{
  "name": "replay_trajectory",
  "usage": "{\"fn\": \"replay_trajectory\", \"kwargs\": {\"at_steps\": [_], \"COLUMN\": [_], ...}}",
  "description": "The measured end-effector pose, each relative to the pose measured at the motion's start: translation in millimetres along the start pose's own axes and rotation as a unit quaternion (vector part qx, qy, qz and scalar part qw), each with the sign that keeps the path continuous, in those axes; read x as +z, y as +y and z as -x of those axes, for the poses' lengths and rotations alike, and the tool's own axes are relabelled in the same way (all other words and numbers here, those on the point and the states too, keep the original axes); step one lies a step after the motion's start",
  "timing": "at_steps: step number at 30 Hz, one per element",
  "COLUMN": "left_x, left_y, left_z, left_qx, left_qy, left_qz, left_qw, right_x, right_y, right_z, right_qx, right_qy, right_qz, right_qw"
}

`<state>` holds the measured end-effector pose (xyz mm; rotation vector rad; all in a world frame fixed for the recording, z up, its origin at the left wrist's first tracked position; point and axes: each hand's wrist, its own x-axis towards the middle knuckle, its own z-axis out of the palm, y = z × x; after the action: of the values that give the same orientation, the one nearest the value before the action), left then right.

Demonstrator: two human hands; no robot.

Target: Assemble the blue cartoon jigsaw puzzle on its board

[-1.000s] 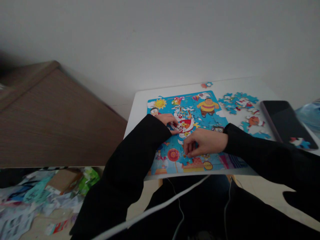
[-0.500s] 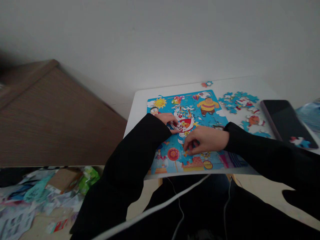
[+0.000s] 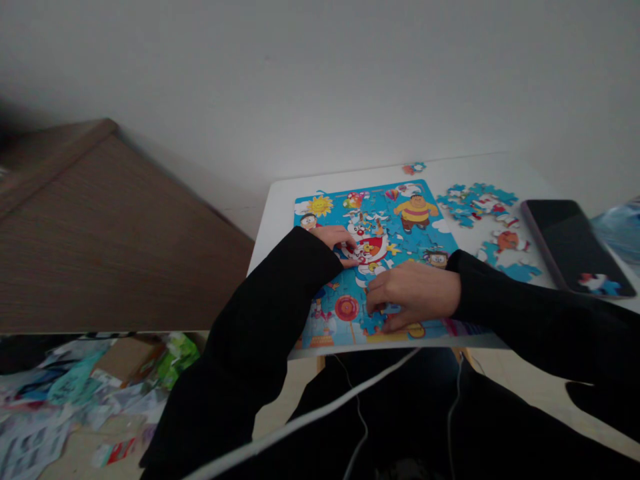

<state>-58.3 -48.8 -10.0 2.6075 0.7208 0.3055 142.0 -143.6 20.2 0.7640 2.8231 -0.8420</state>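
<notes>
A cartoon jigsaw puzzle (image 3: 347, 308) lies on the white table, its picture largely laid out on a blue ground. My left hand (image 3: 336, 239) rests on the middle of the picture, with finger and thumb closed about a small puzzle piece (image 3: 362, 253) with red and white on it. Over the lower part of the puzzle, my right hand (image 3: 411, 293) is bent downward. Its thumb and forefinger close around a blue puzzle piece (image 3: 392, 309), partly hidden under the palm. Blue knobbed edges (image 3: 371, 323) show just left of that thumb.
Loose puzzle pieces (image 3: 480, 203) lie heaped on the table's right side, with more (image 3: 510, 252) nearer me. A dark phone (image 3: 570, 240) bears one piece (image 3: 599, 284). A few pieces (image 3: 414, 168) lie by the wall. A white cable (image 3: 310, 417) crosses my lap; a brown cabinet (image 3: 125, 240) stands left.
My right hand has shifted slightly toward me and turned palm-down, its thumb lower on the puzzle. My left hand stays where it was.
</notes>
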Motion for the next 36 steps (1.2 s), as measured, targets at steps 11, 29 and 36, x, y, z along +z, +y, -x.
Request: {"fn": "replay_trajectory", "kwargs": {"at_steps": [11, 29, 36], "left_x": [7.2, 3.6, 2.2], "left_y": [-5.4, 0.3, -0.5], "left_z": [-1.7, 0.5, -0.5], "left_qx": [-0.015, -0.001, -0.007], "left_qy": [0.007, 0.018, 0.015], "left_qz": [-0.008, -0.023, -0.022], "left_qw": [1.0, 1.0, 1.0], "right_x": [2.6, -45.7, -55.3], "right_y": [1.0, 25.7, 35.1], "right_z": [-1.6, 33.4, 42.2], "right_qx": [-0.006, 0.142, 0.183], "right_qy": [0.014, 0.115, 0.132], "right_qz": [0.018, 0.161, 0.174], "right_qw": [1.0, 0.97, 0.958]}}
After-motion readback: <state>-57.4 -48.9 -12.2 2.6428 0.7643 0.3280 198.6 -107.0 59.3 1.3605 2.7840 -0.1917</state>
